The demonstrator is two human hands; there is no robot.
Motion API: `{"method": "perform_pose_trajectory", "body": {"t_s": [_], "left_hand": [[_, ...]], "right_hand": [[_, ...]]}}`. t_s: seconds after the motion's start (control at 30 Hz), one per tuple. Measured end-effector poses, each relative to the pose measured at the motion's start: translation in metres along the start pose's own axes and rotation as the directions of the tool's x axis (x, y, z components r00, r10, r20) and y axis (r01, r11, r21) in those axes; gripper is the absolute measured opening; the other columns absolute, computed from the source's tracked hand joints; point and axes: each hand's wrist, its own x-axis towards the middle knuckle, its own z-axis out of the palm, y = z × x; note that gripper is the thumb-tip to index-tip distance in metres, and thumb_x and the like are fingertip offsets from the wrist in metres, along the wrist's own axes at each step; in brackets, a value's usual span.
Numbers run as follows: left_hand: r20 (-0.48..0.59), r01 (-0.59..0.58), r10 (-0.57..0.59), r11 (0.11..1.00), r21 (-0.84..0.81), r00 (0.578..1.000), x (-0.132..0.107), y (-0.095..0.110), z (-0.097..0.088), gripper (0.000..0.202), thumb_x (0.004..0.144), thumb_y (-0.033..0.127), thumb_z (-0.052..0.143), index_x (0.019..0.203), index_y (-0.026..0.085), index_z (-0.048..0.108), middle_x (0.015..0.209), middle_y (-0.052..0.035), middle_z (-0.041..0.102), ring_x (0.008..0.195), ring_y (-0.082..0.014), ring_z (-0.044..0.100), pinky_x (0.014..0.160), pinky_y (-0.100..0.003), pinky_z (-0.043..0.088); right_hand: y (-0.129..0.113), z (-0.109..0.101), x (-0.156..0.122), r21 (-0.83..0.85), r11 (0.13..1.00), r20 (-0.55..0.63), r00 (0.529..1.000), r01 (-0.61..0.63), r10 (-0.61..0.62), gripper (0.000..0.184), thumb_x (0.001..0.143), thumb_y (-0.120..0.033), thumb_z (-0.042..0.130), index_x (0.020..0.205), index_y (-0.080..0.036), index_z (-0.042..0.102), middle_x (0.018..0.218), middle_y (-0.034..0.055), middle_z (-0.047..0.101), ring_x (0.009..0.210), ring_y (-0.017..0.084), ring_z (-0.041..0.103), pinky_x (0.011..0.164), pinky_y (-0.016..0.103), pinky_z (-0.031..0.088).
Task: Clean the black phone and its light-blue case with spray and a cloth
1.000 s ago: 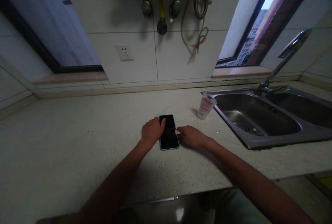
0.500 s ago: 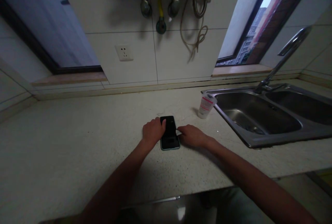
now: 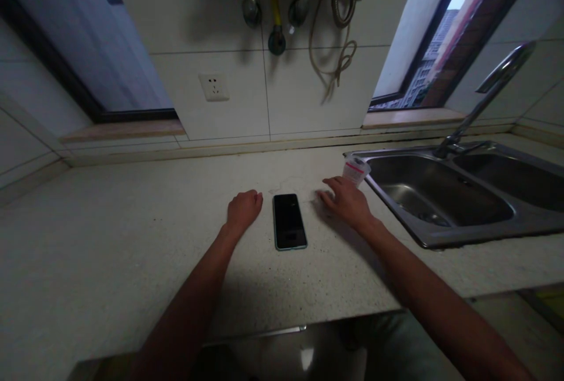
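A black phone (image 3: 288, 221) with a teal edge lies flat, screen up, on the speckled countertop (image 3: 132, 240). My left hand (image 3: 244, 209) rests just left of it, fingers curled into a loose fist, not touching the phone. My right hand (image 3: 347, 199) lies to the phone's right with its fingers stretched forward and flat, next to a small white cup (image 3: 355, 170) with a pink label. The hand covers the cup's lower part. Neither hand holds anything that I can see.
A steel double sink (image 3: 423, 234) with a tall tap (image 3: 489, 90) fills the right side. The tiled wall behind carries a socket (image 3: 214, 86) and hanging hoses (image 3: 328, 10). Windows open at both sides. The counter's front edge runs below my arms.
Both hands have let go of the phone. My left hand drew back to the left; my right hand moved right and forward to the white cup.
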Motion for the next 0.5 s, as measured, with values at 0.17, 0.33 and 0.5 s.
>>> {"method": "perform_pose_trajectory", "body": {"t_s": [0.17,0.33,0.5], "left_hand": [[0.041,0.004,-0.004,1.000,0.003,0.999,0.001,-0.003,-0.001,0.043,0.095,0.037,0.036,0.091,0.017,0.074,0.096,-0.0167,0.073,0.087,-0.0284,0.068,0.075,-0.036,0.047],[0.075,-0.020,0.018,0.999,0.032,0.997,0.001,-0.002,0.000,0.040,0.092,0.034,0.038,0.090,0.019,0.075,0.096,-0.0151,0.074,0.087,-0.0285,0.068,0.075,-0.036,0.047],[0.097,-0.017,0.015,0.999,0.027,0.995,0.001,-0.001,-0.001,0.039,0.091,0.034,0.038,0.088,0.019,0.074,0.095,-0.0146,0.074,0.087,-0.0288,0.068,0.074,-0.035,0.046]], "right_hand": [[-0.010,-0.004,-0.004,0.377,0.921,-0.071,0.995,0.095,-0.074,0.039,0.094,-0.041,0.046,0.061,-0.020,0.047,0.063,0.0025,0.050,0.063,0.015,0.046,0.061,0.029,0.036],[-0.023,0.020,-0.015,0.739,0.651,0.608,0.588,-0.174,-0.533,0.032,0.078,-0.031,0.055,0.053,-0.020,0.039,0.051,-0.0072,0.032,0.048,0.007,0.029,0.046,0.022,0.022],[-0.018,0.029,-0.013,0.749,0.517,0.662,0.477,-0.415,-0.577,0.036,0.075,-0.034,0.059,0.049,-0.020,0.039,0.043,-0.0106,0.030,0.040,0.004,0.022,0.038,0.019,0.016]]}}
